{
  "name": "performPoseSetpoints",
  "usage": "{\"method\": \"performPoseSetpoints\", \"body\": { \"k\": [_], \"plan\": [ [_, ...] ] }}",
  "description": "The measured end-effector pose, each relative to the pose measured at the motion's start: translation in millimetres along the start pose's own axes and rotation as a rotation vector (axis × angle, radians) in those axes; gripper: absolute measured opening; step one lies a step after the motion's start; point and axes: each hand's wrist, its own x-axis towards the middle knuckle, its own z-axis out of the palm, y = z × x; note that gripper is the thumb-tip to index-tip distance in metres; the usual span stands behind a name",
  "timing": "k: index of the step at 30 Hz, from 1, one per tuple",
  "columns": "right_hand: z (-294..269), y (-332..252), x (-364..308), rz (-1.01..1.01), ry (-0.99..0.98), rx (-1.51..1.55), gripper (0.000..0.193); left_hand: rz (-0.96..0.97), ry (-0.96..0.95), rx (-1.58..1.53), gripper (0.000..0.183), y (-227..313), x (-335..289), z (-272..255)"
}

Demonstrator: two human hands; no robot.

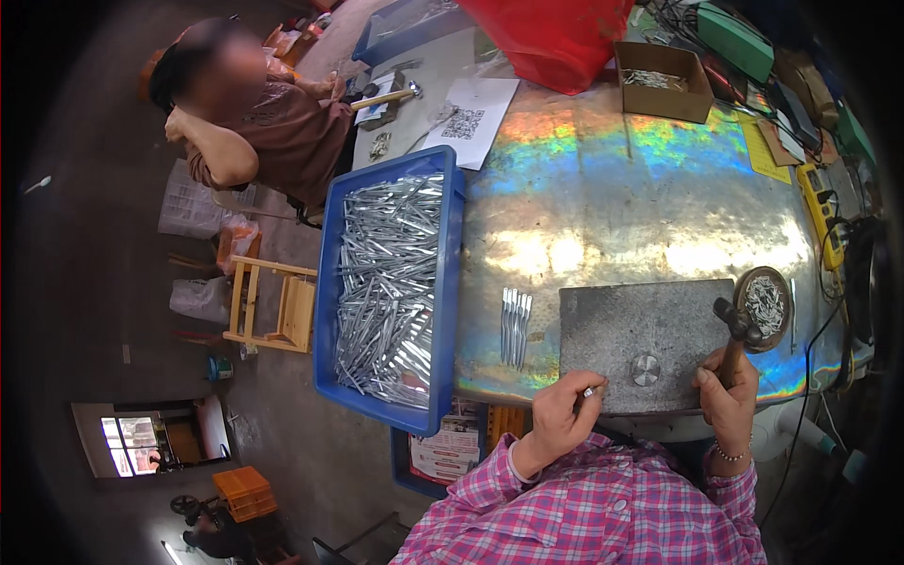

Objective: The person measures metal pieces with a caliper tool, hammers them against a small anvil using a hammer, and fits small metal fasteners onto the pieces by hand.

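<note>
My left hand (557, 419) is closed in a pinch on a small metal piece (589, 392) whose bright end sticks out by the thumb; the rest is hidden. It hovers by the near left corner of a dark grey flat slab (612, 325). On that slab lies a round shiny metal disc (646, 369). My right hand (730, 403) grips a hammer (736, 323) by its wooden handle, head up, at the slab's right edge. Left of the slab, several slim silvery metal pieces (514, 325) lie in a row. A round dish (765, 309) of small metal bits sits beyond the hammer.
A blue tray (452, 245) heaped with slim metal pieces stands at the left table edge. Farther back are a white sheet (476, 113), a red bag (556, 47) and a cardboard box (664, 99). A yellow power strip (819, 217) lies right. Another person (282, 132) sits at far left.
</note>
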Motion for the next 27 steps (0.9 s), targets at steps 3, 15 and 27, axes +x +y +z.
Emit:
{"method": "performPoseSetpoints", "body": {
  "k": [3,15,27],
  "plan": [
    [1.9,0.7,-2.6,0.005,0.028,0.030,0.013,0.008,0.000,0.005,0.013,-1.8,-1.7,0.7],
    [3.7,-2.2,-3.8,0.046,0.027,0.029,0.012,0.004,0.075,-0.018,0.013,-4.5,-7.0,1.6],
    [6.5,6.8,-2.4,-0.095,0.039,-0.109,0.008,0.076,0.023,-0.038,0.016,-6.9,-2.9,-1.4]
  ]
}}
